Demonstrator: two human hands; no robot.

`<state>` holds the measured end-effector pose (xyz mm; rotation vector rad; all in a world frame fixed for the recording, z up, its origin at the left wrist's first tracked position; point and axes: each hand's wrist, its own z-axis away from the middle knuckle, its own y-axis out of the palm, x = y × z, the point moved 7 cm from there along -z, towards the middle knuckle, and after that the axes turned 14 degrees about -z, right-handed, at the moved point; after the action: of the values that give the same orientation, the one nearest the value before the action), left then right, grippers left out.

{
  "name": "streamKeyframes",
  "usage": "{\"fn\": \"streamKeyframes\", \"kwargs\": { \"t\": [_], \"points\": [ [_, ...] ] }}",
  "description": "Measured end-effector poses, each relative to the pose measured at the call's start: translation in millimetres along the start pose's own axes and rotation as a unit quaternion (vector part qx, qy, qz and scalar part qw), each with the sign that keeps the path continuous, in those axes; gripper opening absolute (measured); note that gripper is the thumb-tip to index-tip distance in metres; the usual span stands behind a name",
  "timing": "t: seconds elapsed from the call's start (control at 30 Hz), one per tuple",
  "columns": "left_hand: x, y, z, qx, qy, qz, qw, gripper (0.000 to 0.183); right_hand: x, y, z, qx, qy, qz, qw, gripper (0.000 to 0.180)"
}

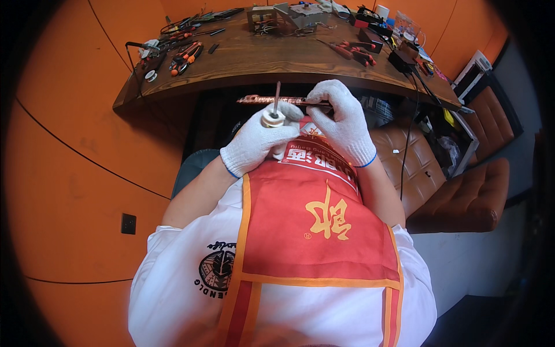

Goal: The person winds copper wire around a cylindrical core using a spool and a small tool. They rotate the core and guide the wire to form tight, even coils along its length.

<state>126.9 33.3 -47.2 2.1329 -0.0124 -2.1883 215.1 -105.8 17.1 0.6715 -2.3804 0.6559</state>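
My left hand (260, 138), in a white knit glove, grips a small pale spool (273, 119) at chest height. A thin metal shaft (277, 96) stands up out of the spool's centre. Just beyond that hand lies a long copper-coloured piece (264, 100), level, with a shiny wound-looking surface. Its right end runs to my right hand (340, 117), also gloved, whose thumb and bent fingers close around a dark part there. Whether a wire runs between spool and copper piece is too small to tell. Both hands are over the red apron (316, 225), short of the table edge.
Across the wooden table (269, 56) lie orange-handled pliers (187, 57), red-handled tools (357, 52), a white spool (151, 76) and an open device with wires (262, 19). A black cable (412, 130) hangs at right, by a brown chair (407, 152).
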Motion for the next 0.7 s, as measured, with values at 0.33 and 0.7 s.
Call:
{"fn": "streamKeyframes", "kwargs": {
  "t": [0.33,0.7],
  "points": [
    [-24,-1,9,-0.048,0.139,0.008,0.989,0.043,1,5,3,0.012,-0.026,-0.074,0.997,0.024],
    [-50,7,20,-0.096,0.374,-0.372,0.844,0.048,-35,38,25,0.019,0.336,-0.583,0.740,0.042]
  ]
}}
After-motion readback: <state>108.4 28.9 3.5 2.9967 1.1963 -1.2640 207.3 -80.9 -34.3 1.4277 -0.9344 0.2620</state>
